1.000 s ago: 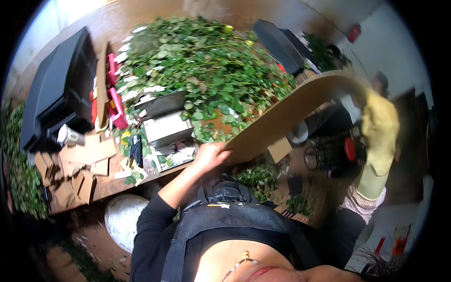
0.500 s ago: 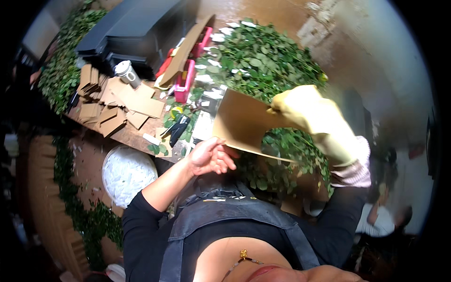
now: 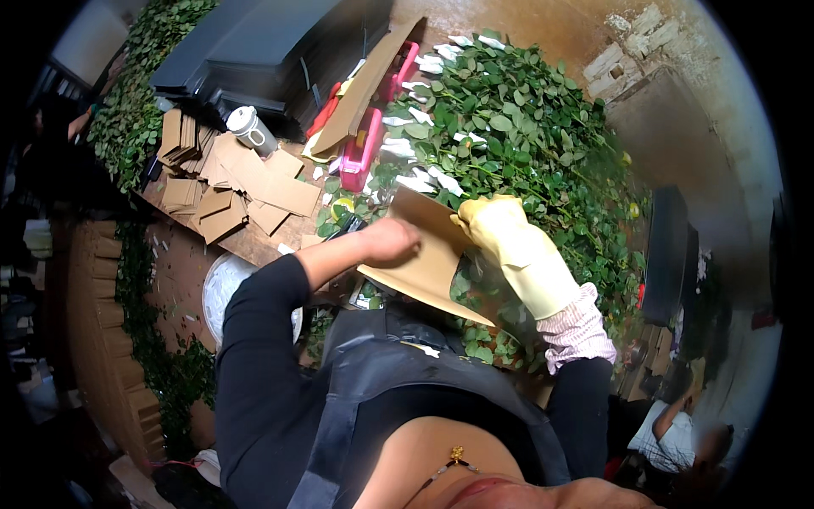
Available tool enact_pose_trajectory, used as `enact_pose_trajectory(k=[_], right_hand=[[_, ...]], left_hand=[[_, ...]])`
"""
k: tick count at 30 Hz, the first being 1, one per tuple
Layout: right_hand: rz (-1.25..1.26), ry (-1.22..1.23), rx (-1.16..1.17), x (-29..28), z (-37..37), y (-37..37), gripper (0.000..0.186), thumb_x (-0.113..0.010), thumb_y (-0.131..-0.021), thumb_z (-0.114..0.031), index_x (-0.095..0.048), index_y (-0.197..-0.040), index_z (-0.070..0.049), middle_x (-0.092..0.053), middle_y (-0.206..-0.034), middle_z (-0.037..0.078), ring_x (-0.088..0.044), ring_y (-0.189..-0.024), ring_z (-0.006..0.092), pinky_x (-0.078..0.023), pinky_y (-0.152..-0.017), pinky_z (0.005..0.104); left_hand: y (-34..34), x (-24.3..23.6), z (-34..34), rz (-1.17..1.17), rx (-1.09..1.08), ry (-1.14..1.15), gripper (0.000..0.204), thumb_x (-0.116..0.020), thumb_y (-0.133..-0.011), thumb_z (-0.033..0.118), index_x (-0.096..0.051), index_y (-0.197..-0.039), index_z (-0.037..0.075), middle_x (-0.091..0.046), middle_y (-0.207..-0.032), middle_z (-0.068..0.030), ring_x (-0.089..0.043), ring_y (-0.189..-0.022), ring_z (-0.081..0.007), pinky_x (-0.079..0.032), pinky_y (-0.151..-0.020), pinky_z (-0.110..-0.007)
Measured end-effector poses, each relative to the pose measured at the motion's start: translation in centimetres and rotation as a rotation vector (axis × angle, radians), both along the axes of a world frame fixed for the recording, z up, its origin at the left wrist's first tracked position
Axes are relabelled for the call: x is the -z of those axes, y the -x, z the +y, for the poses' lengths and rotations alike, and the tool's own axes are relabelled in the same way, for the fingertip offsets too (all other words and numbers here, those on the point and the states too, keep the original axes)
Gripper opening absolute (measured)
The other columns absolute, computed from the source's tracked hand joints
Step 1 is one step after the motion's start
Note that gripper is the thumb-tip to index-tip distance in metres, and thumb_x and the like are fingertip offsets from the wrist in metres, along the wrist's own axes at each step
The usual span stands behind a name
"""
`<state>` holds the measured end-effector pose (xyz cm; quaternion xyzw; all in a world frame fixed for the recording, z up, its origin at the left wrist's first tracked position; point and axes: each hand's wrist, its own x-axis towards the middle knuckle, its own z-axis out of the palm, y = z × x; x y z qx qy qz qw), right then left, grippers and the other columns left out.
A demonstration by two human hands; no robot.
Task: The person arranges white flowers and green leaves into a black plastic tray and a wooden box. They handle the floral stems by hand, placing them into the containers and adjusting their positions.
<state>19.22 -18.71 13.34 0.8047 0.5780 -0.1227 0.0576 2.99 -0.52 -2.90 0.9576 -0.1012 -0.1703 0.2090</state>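
In front of my apron a brown cardboard sheet (image 3: 437,259) is held tilted and slightly curved. My right hand (image 3: 496,225), in a pale yellow rubber glove, pinches its right side. Over the sheet's left part lies my bare left hand (image 3: 394,243), curled like a fist; what its fingers hold, if anything, is hidden. Just behind the left wrist a black tool (image 3: 343,227) shows in part. Beyond the sheet spreads a big heap of leafy green stems (image 3: 526,127), with white wrapped tips (image 3: 415,153) along its left side.
Cut cardboard pieces (image 3: 271,182) and a grey-white tumbler (image 3: 252,130) occupy the table's left. Pink bins (image 3: 363,153) stand beside a long cardboard strip (image 3: 365,97). Behind are stacked dark sheets (image 3: 254,59). A white round tub (image 3: 222,288) sits below the table edge.
My left hand has moved from the sheet's near edge up over its face and closed. My right hand and the sheet have come lower and to the left.
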Motion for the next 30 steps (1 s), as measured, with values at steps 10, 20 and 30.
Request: enact_pose_trajectory(k=[10, 20, 30], right_hand=[[0.219, -0.439, 0.118, -5.7, -0.1, 5.8, 0.035, -0.078, -0.088, -0.029, -0.071, -0.116, -0.009, -0.074, -0.111, 0.01, -0.07, -0.098, 0.0276, -0.056, -0.09, 0.0407], [-0.004, -0.073, 0.221, 4.7, 4.4, 3.3, 0.028, -0.083, -0.079, -0.029, -0.072, -0.092, -0.007, -0.072, -0.088, 0.017, -0.069, -0.087, 0.0378, -0.055, -0.079, 0.0465], [0.194, 0.005, -0.122, 1.8, 7.7, 16.2, 0.021, -0.066, -0.093, -0.027, -0.073, -0.103, -0.01, -0.071, -0.086, 0.014, -0.07, -0.083, 0.0369, -0.055, -0.079, 0.0496]], left_hand=[[2.1, 7.3, 1.2, -0.465, 0.118, -0.05, 0.107, -0.051, -0.086, 0.077, -0.03, -0.158, 0.0, -0.036, -0.161, -0.0179, -0.031, -0.151, -0.0313, -0.018, -0.123, -0.052], [2.3, 9.0, 1.2, -0.587, 0.08, 0.015, 0.108, -0.049, -0.086, 0.078, -0.027, -0.16, 0.002, -0.043, -0.157, -0.0175, -0.041, -0.145, -0.0315, -0.023, -0.121, -0.05], [2.0, 8.9, 0.7, -0.268, 0.128, -0.098, 0.093, -0.053, -0.09, 0.051, -0.018, -0.163, 0.006, -0.029, -0.167, -0.0122, -0.028, -0.154, -0.0237, -0.016, -0.126, -0.049]])
